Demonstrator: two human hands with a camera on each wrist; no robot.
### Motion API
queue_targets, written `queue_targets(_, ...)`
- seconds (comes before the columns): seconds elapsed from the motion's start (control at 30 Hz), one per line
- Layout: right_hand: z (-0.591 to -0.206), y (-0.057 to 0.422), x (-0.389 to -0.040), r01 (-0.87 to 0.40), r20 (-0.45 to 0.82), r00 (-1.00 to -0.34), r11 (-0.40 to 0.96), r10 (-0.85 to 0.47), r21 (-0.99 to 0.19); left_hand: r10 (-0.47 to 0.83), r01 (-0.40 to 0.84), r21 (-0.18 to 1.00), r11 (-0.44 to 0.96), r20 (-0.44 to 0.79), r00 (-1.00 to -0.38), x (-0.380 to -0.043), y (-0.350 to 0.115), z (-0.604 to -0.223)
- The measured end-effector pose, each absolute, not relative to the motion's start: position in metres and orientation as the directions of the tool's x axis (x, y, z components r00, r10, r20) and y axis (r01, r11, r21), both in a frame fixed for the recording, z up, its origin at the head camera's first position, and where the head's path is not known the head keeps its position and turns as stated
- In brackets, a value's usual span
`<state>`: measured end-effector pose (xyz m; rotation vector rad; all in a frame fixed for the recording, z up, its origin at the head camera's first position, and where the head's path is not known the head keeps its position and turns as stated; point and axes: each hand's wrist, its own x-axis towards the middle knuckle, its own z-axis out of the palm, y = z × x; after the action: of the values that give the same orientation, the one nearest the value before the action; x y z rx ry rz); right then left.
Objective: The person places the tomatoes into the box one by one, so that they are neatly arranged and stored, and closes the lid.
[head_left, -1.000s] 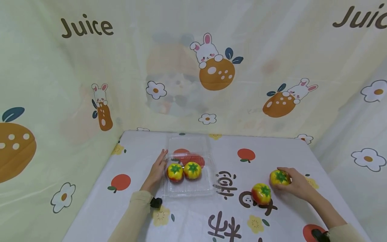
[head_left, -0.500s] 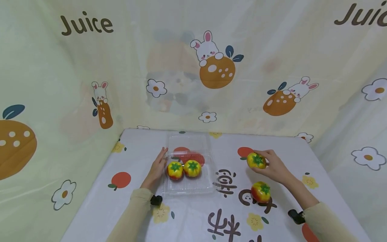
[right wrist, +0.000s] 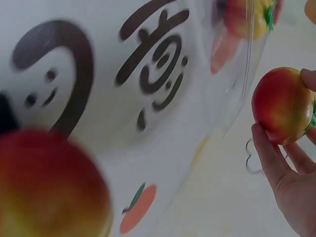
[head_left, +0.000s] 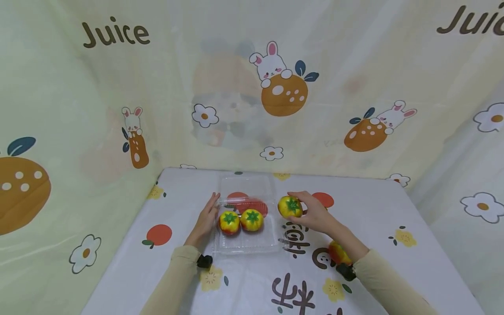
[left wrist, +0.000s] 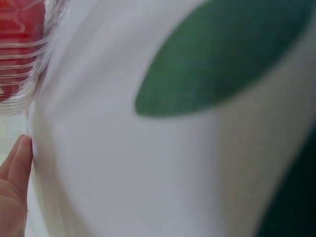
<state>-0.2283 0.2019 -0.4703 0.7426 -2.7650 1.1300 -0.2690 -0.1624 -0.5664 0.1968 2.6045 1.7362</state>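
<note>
**Glossy fruit (head_left: 289,206) in the right hand (head_left: 316,215), clear tray (head_left: 249,252) by the left hand (head_left: 204,221)**

Saw the red-and-yellow fruit pinched between right thumb and fingers, right beside the tray's right wall. Looked lifted off the tablecloth (head_left: 252,280). Couldn't tell from the head view whether over the rim or just outside.

Found the left fingers straight and together along the tray's left wall. Couldn't say if touching or only close.

Worried most about that pinch. Smooth, shiny skin, mostly thumb and fingertips, so could have popped loose with an uneven squeeze.

Worried next about the rim. With too low an approach, might have bumped fruit or knuckles against the right wall and shoved the thin plastic toward the left fingers. Didn't see those curled round anything, so would've counted on a stop at best, not a real hold.

Also noticed a near fruit (head_left: 229,222) and a far fruit (head_left: 252,220), counting from the left fingers, side by side in the tray. Round shapes, no divider visible, so could've rolled with any jolt.

Spotted the lid (head_left: 246,186) opened out past the left fingertips. Might have flopped after a hard knock.

Last one: spotted a loose fruit (head_left: 337,251) behind the right fingers, half hidden by the wrist camera (head_left: 346,271). Could've been clipped by a low sleeve (head_left: 382,282) and sent rolling.
</note>
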Motion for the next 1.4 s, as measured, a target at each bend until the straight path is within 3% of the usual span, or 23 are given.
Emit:
queue_targets(0.7, -0.481, 0.114, -0.215, -0.446, 0.080, -0.794, 0.488, -0.603, -0.751, 0.111, 0.142, 0.911, 0.387, 0.107, -0.988, -0.269, -0.163, -0.566)
queue_targets(1.27, -0.496, 0.077, -0.214, -0.635, 0.183, -0.648, 0.391, -0.739, -0.666, 0.118, 0.142, 0.911, 0.388, 0.103, -0.988, -0.266, -0.164, -0.565)
queue_targets(1.4, -0.497, 0.074, -0.215, -0.634, 0.186, -0.651, 0.392, -0.736, -0.667, 0.122, 0.139, 0.911, 0.389, 0.099, -0.988, -0.266, -0.165, -0.565)
